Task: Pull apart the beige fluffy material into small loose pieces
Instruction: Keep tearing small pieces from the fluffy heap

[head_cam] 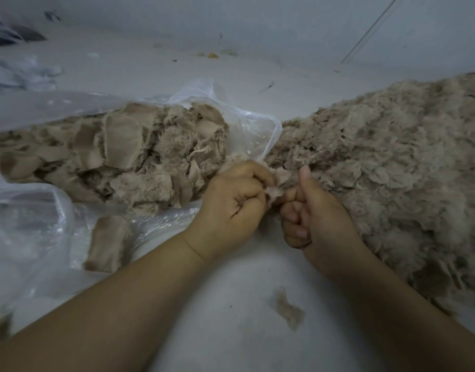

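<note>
Gripping one beige scrap [278,181] between them, left hand [232,208] and right hand [318,210] fisted close; big shredded pile [386,162] at right looks done, bagged chunks [118,154] in the plastic bag [258,130] at left remain, roughly halfway by my guess.
</note>
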